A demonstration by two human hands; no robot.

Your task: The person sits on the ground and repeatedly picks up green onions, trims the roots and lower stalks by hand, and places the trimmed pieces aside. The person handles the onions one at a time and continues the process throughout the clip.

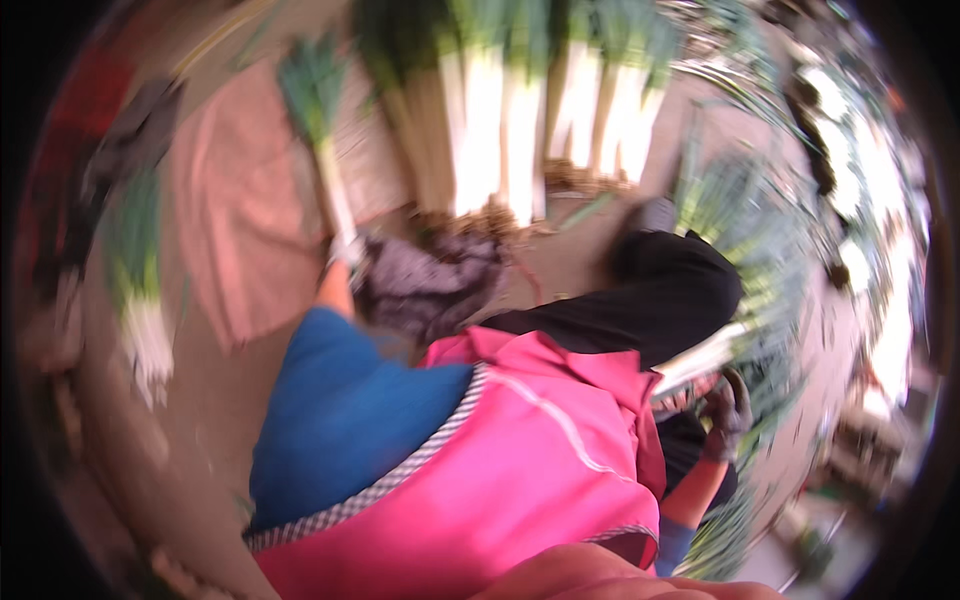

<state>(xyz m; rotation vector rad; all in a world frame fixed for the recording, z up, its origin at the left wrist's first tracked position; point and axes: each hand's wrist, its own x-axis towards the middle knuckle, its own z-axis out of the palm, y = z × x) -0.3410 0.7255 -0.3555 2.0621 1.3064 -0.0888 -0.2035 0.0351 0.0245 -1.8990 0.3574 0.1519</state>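
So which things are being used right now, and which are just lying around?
In use:
- left hand, in a dark glove, gripping a leek near its root end
- right hand, gloved, holding a second leek

Lying about:
- row of leeks laid side by side
- single leek at far left
- pink cloth

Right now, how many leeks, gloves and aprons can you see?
Leeks in the top row: 6
Other leeks: 3 (left-hand leek, far-left leek, right-hand leek)
Gloves: 2 (left hand, right hand)
Pink apron: 1
Total: 12; the blurred greens on the right are not counted.
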